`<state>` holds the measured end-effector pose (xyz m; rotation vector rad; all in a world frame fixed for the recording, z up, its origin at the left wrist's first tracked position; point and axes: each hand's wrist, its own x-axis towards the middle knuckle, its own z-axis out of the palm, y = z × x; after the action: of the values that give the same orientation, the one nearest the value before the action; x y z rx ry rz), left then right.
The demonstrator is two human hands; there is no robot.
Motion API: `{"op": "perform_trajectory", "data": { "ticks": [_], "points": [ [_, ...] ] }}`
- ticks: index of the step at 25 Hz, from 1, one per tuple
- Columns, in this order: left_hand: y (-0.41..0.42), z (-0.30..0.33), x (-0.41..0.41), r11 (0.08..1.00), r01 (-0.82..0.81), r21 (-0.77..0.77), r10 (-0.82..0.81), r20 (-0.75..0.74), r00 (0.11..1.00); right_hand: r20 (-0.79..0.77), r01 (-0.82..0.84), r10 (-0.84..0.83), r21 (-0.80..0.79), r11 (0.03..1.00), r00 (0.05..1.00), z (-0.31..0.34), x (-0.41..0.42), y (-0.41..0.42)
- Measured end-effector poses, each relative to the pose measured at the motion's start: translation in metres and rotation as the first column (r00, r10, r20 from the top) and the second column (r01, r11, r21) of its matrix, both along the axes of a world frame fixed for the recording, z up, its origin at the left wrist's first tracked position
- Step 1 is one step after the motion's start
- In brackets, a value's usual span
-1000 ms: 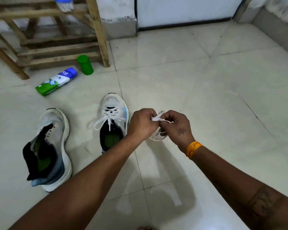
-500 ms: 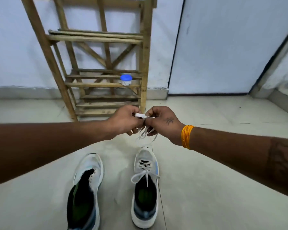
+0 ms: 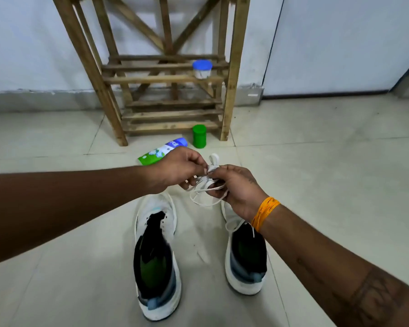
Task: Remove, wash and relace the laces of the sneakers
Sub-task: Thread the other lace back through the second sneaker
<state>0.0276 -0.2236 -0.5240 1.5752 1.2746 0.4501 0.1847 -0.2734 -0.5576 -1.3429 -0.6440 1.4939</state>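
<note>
Pale tiled floor [image 3: 316,161] with a wooden rack [image 3: 165,90] by the wall. Both hands are up over the sneakers: left hand [image 3: 177,169] and right hand [image 3: 236,187] each pinch a bundled white lace [image 3: 208,185] between curled fingers, loops dangling. Left sneaker [image 3: 155,256] is laceless; the right sneaker [image 3: 243,256] looks laced still. Lace looks light, floppy and tangle-prone, so I'd grab near an end, not mid-loop.

White lace [image 3: 208,185] | white sneakers [image 3: 156,256] (green insoles) | orange wristband [image 3: 265,212] | green cap [image 3: 199,136] | blue-lidded jar [image 3: 202,68]
</note>
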Motion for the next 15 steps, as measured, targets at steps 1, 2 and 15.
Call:
{"op": "perform_trajectory", "data": {
  "ticks": [1,2,15],
  "points": [
    [-0.002,-0.010,0.000,1.000,-0.001,-0.012,0.001,-0.008,1.000,-0.081,0.022,-0.024,-0.033,0.999,0.996,-0.013,-0.004,-0.003],
    [-0.004,-0.018,-0.001,1.000,-0.016,-0.016,0.015,-0.020,1.000,-0.157,0.031,-0.039,-0.058,0.998,0.987,-0.027,-0.009,-0.005],
    [-0.027,-0.051,-0.056,0.915,-0.025,-0.403,-0.028,-0.125,0.992,-0.470,0.126,-0.228,-0.239,0.963,0.853,-0.063,-0.042,-0.015]
  ]
}}
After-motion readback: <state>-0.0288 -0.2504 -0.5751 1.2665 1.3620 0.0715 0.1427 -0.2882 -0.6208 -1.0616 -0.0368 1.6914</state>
